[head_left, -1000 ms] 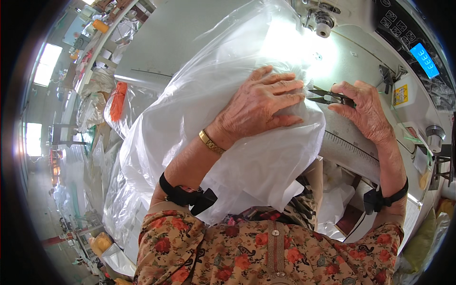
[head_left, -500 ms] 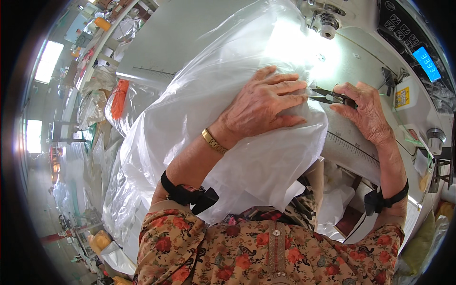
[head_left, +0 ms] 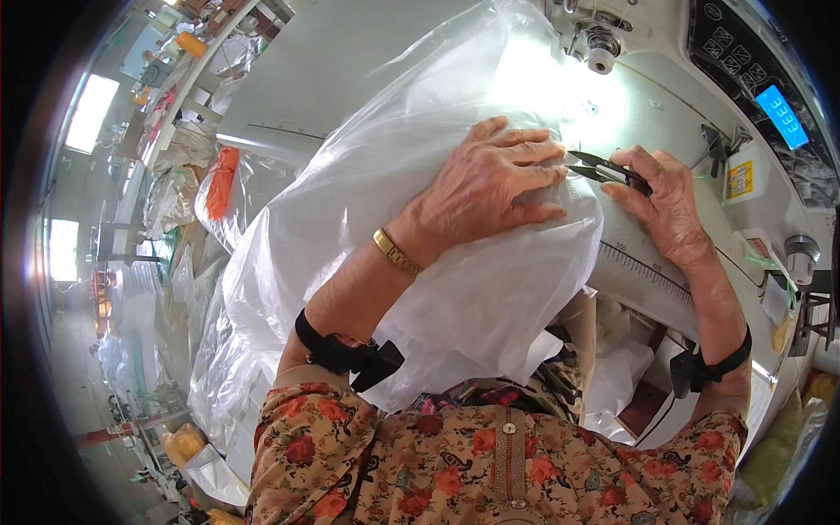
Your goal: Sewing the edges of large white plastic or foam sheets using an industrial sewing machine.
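Observation:
My left hand [head_left: 494,186] lies palm down on a large, crumpled sheet of translucent white plastic [head_left: 332,206], fingers stretched toward its right edge. Thread snips [head_left: 602,163] with dark blades are in my right hand [head_left: 667,206], between thumb and fingers. Their blades are parted and point left, with the tips at the plastic's edge beside my left fingertips. Whether they touch the plastic, I cannot tell. The plastic spreads over the sewing machine table [head_left: 643,66] and hangs down toward my lap.
Above my hands are the sewing machine's metal parts [head_left: 602,51] and a bright lamp glow. At upper right stands a control panel [head_left: 744,61] with a blue display [head_left: 781,117]. A printed ruler [head_left: 643,269] runs along the table's near edge. An orange-red bundle [head_left: 222,184] lies at left.
The snips and my right hand have shifted slightly left and up, bringing the blade tips closer to my left fingertips. My left hand stays flat on the plastic.

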Available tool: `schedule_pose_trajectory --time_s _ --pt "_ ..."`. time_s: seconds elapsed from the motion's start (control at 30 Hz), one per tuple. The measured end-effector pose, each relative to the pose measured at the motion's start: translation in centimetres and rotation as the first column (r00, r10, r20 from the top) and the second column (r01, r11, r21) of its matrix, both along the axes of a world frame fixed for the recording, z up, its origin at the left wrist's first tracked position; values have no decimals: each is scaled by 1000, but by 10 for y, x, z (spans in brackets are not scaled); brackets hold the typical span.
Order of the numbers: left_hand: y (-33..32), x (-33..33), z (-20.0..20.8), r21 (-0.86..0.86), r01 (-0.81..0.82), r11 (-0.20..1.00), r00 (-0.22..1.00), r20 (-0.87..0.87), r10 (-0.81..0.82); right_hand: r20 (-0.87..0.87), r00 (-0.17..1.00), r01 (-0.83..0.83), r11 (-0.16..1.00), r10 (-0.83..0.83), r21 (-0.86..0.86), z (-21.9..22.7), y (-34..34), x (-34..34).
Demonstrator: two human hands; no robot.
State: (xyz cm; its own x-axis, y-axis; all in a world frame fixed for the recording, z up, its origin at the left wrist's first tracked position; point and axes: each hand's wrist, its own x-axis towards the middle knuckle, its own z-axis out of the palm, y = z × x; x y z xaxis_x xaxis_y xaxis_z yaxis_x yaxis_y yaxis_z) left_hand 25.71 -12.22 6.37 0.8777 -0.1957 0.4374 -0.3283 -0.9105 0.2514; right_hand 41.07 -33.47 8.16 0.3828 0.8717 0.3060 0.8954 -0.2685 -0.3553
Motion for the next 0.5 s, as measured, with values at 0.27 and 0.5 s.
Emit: schedule_pose_trajectory --time_s 0.27,0.5 --pt "4 14 -1 17 26 1000 999 44 -27 -540 836 54 963 101 264 -10 3 1" --pt "7 19 2 10 43 999 999 26 -44 -212 976 64 997 -51 54 4 -9 8"
